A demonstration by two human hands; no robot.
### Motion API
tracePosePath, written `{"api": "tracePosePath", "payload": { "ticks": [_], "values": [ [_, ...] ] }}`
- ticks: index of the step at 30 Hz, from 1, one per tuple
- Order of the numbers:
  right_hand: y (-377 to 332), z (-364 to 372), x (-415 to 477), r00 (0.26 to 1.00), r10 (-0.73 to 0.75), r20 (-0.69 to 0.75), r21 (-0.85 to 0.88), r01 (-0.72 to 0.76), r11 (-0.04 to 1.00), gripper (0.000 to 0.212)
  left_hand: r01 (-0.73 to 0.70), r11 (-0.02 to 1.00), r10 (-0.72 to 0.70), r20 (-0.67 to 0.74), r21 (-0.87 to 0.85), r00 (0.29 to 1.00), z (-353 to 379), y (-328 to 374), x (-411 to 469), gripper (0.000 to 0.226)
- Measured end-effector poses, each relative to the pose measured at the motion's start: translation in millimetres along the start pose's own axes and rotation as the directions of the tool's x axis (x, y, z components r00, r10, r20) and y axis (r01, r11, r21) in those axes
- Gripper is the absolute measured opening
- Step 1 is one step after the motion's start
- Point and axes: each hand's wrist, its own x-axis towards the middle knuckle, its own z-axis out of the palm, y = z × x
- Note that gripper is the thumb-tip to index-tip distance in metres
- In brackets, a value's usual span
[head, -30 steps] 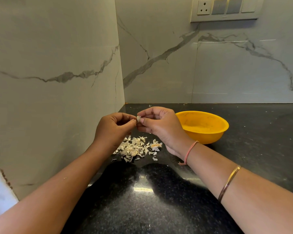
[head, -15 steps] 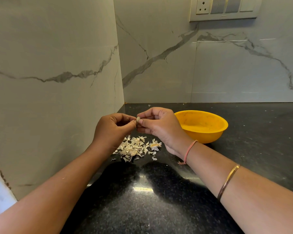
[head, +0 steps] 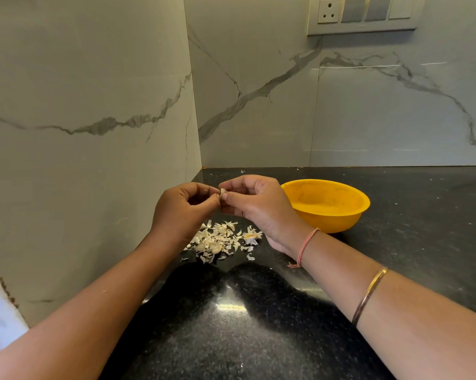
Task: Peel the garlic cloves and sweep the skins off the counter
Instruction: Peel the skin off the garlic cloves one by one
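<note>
A small pale garlic clove (head: 223,191) is held in the air between both hands, above the black counter (head: 231,325). My left hand (head: 182,207) pinches it from the left with thumb and curled fingers. My right hand (head: 254,201) pinches it from the right, fingertips meeting the left hand's. Below the hands lies a loose pile of whitish garlic skins (head: 221,241) on the counter. Most of the clove is hidden by my fingertips.
A yellow bowl (head: 327,204) stands on the counter just right of my right hand. Marble walls (head: 94,133) close the counter's left side and back, forming a corner behind the hands. A socket and switch panel (head: 363,13) sits high on the back wall.
Both hands stay pinched together on the clove in nearly the same place; only small finger shifts show. The skin pile and bowl have not moved.
</note>
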Motion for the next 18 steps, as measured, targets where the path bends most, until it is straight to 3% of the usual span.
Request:
{"api": "tracePosePath", "payload": {
  "ticks": [8, 12, 18],
  "values": [
    [-1.8, -0.7, 2.2, 0.998, 0.06, -0.01, 0.039, -0.059, 0.997, 0.016, 0.018, 1.0, -0.018, 0.005, -0.004, 1.0, -0.4, -0.7, 0.7, 0.013],
    [-2.0, -0.8, 0.9, 0.999, 0.052, 0.013, 0.096, -0.053, 0.994, 0.008, 0.015, 1.0, -0.015, 0.009, 0.001, 1.0, -0.2, -0.7, 0.4, 0.014],
    [0.3, -0.7, 1.4, 0.999, 0.048, -0.01, 0.003, -0.048, 0.999, 0.007, 0.022, 0.999, -0.023, 0.026, 0.035, 0.999, 0.5, 0.1, -0.9, 0.014]
  ]
}}
